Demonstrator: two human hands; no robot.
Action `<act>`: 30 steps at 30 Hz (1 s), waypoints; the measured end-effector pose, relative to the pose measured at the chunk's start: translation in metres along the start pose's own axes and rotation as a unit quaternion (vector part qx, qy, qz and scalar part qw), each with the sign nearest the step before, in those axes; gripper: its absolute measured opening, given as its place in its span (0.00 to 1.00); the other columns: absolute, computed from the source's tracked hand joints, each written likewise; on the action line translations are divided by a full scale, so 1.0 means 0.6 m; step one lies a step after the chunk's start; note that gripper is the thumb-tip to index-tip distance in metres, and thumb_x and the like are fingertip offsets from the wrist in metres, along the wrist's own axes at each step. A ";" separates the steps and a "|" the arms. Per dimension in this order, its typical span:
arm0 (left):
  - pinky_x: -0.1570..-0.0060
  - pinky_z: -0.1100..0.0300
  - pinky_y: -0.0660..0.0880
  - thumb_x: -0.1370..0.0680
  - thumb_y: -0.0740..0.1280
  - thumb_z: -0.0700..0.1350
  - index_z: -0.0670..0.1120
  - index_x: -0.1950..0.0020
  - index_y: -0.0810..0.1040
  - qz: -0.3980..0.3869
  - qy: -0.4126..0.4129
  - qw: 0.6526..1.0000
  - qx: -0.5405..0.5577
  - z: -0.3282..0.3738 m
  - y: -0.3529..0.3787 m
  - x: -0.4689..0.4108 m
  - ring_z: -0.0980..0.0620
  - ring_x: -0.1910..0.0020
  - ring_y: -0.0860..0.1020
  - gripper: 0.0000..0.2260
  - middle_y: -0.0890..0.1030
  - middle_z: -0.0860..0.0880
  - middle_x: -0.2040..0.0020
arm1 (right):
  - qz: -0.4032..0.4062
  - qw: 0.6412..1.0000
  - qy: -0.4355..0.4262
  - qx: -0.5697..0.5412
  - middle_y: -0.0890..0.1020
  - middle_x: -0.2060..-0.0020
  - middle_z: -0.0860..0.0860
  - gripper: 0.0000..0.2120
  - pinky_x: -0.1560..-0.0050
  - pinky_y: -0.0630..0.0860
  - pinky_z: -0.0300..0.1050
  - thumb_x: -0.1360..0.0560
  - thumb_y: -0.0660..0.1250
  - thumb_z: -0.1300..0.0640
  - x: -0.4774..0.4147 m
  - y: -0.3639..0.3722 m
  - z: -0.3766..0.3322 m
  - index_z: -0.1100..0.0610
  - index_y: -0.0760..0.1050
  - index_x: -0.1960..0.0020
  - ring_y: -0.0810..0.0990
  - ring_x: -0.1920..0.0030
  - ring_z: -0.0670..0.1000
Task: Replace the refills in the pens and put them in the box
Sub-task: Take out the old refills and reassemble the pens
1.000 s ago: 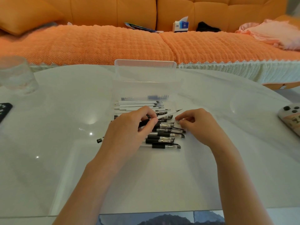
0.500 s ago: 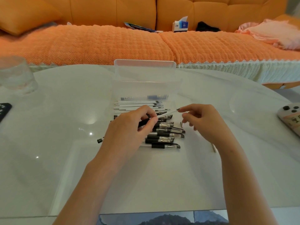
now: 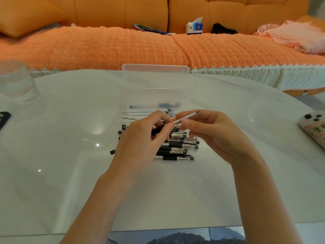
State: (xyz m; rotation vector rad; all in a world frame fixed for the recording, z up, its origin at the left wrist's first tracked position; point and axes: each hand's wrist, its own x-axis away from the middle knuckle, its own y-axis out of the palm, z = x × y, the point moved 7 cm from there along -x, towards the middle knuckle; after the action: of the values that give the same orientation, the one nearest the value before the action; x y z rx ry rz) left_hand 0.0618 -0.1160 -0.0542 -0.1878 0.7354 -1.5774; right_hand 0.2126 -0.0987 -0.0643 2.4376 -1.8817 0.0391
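Closing in on the left hand (image 3: 140, 138) since half a second ago, the right hand (image 3: 216, 136) has slid along the refill (image 3: 188, 117), whose dark tip now pokes out up and to the right past its fingers. That hand pinches the thin white refill between thumb and fingertips. The left hand has its fingers curled round a black-gripped pen (image 3: 157, 130), and the near end of the refill meets it at the fingertips. Both hands are held just above the pile of pens (image 3: 177, 150), which lies in rough rows on the white worktop (image 3: 70, 120). Loose white refills (image 3: 140, 113) lie side by side just beyond the pile, and behind them stands the clear plastic box (image 3: 155, 81), open at the top. A small black cap (image 3: 112, 151) lies alone to the left of the pile. Further off sit a drinking glass (image 3: 15, 81) at the left edge and a game controller (image 3: 314, 127) at the right.
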 end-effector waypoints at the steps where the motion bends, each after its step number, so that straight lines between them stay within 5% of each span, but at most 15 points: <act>1: 0.71 0.70 0.64 0.23 0.65 0.51 0.56 0.54 0.77 -0.002 0.000 1.000 0.003 0.001 0.001 0.000 0.61 0.72 0.72 0.02 0.79 0.57 0.68 | 0.003 1.000 -0.006 -0.013 0.85 0.54 0.55 0.11 0.59 0.76 0.37 0.32 0.69 0.59 -0.001 0.001 -0.001 0.61 0.81 0.51 0.81 0.57 0.47; 7: 0.72 0.71 0.64 0.23 0.64 0.51 0.56 0.54 0.77 -0.013 -0.017 1.000 -0.010 -0.007 -0.002 0.000 0.62 0.75 0.70 0.02 0.79 0.58 0.66 | 0.166 0.970 -0.059 -0.166 0.85 0.61 0.53 0.07 0.68 0.76 0.34 0.29 0.66 0.55 0.002 -0.062 -0.017 0.59 0.77 0.56 0.82 0.65 0.46; 11: 0.68 0.74 0.66 0.22 0.62 0.51 0.53 0.51 0.78 -0.038 -0.019 0.999 -0.029 -0.013 -0.004 0.001 0.66 0.72 0.71 0.06 0.79 0.57 0.61 | 0.375 0.922 -0.090 0.030 0.81 0.70 0.50 0.07 0.73 0.70 0.36 0.26 0.69 0.56 0.040 -0.146 -0.027 0.60 0.79 0.56 0.74 0.74 0.44; 14: 0.66 0.74 0.66 0.21 0.61 0.50 0.52 0.49 0.79 -0.049 -0.015 0.998 -0.035 -0.014 -0.005 0.000 0.67 0.70 0.71 0.08 0.80 0.57 0.59 | 0.444 0.870 -0.028 0.212 0.80 0.71 0.50 0.08 0.69 0.69 0.36 0.27 0.69 0.54 0.057 -0.174 -0.021 0.59 0.80 0.57 0.73 0.75 0.41; 20: 0.65 0.76 0.65 0.21 0.61 0.49 0.52 0.45 0.79 -0.059 -0.015 0.997 -0.055 -0.014 -0.004 0.001 0.70 0.70 0.70 0.09 0.79 0.59 0.55 | 0.374 0.852 0.109 0.350 0.78 0.70 0.52 0.09 0.67 0.68 0.40 0.27 0.70 0.58 0.047 -0.178 0.020 0.64 0.79 0.59 0.75 0.69 0.49; 30: 0.65 0.76 0.66 0.21 0.62 0.50 0.53 0.46 0.79 -0.057 -0.027 0.996 -0.064 -0.020 -0.006 0.001 0.67 0.71 0.70 0.08 0.79 0.60 0.58 | 0.333 0.856 0.151 0.366 0.78 0.69 0.52 0.07 0.67 0.69 0.41 0.30 0.73 0.58 0.035 -0.169 0.038 0.62 0.79 0.61 0.76 0.67 0.52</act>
State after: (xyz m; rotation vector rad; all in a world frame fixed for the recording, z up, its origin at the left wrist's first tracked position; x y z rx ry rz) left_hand 0.0522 -0.1126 -0.0617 -0.3709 0.7965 -1.6284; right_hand 0.3157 -0.0951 -0.0894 1.7126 -2.7567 1.2911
